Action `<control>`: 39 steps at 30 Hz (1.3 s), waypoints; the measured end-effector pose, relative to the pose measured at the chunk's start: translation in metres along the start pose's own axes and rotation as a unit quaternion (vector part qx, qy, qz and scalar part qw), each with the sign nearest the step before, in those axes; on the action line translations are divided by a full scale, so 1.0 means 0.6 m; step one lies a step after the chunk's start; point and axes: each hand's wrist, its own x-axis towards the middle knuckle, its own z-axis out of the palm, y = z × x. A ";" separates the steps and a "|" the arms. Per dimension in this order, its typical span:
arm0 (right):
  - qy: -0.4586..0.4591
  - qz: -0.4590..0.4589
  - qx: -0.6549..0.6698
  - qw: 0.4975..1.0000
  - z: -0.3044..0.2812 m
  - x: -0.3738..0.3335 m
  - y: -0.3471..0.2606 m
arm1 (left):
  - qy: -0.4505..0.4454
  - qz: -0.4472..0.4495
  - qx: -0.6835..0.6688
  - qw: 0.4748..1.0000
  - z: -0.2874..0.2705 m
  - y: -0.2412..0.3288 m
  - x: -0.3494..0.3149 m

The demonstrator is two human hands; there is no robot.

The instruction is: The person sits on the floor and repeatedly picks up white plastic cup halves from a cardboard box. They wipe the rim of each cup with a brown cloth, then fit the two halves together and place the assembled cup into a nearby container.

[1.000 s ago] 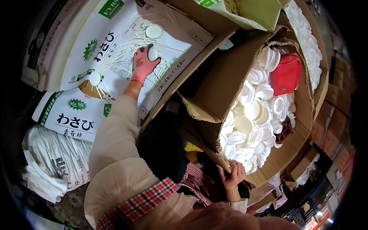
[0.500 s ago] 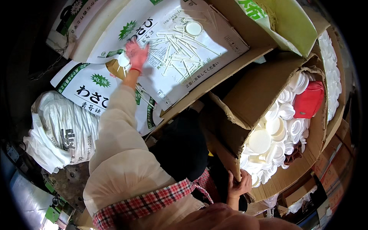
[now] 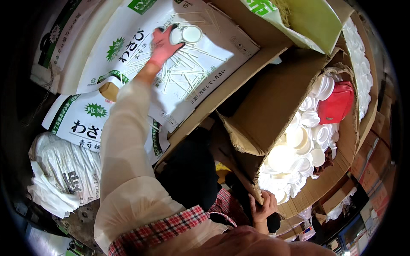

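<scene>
My left hand (image 3: 164,47), in a pink glove with dark fingertips, is stretched far forward. Its thumb and fingers curve round a white round lid (image 3: 175,36), which lies right beside a second white lid (image 3: 192,33). Both are over a printed white sheet (image 3: 200,64) strewn with thin white sticks (image 3: 183,70). Bare, my right hand (image 3: 263,208) grips the near corner of an open cardboard box (image 3: 273,115), its fingers bent over the edge. Many white round lids (image 3: 294,158) fill that box.
A red pouch (image 3: 336,102) sits on the lids in the box. Behind stands a yellow-green bag (image 3: 314,21); farther right, another box holds white pieces (image 3: 358,64). A stuffed white woven sack (image 3: 64,170) is at the left, below more printed sheeting (image 3: 79,119).
My left hand has moved forward and right across the sheet, bringing the lid from the sheet's left side to the other lid. My right hand stays at the box corner. The view has shifted slightly.
</scene>
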 end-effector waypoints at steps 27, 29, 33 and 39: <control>0.362 0.400 -0.026 0.841 -0.068 0.141 0.450 | -0.464 0.213 -0.528 0.679 -0.401 0.682 -0.205; 0.269 0.519 0.073 0.808 -0.083 0.179 0.473 | -0.515 0.209 -0.508 0.658 -0.391 0.722 -0.248; 0.291 0.469 0.108 0.827 -0.045 0.162 0.548 | -0.607 0.016 -0.592 0.530 -0.373 0.800 -0.339; 0.455 0.041 0.281 0.844 -0.138 0.046 0.410 | -0.421 0.144 -0.643 0.623 -0.323 0.832 -0.359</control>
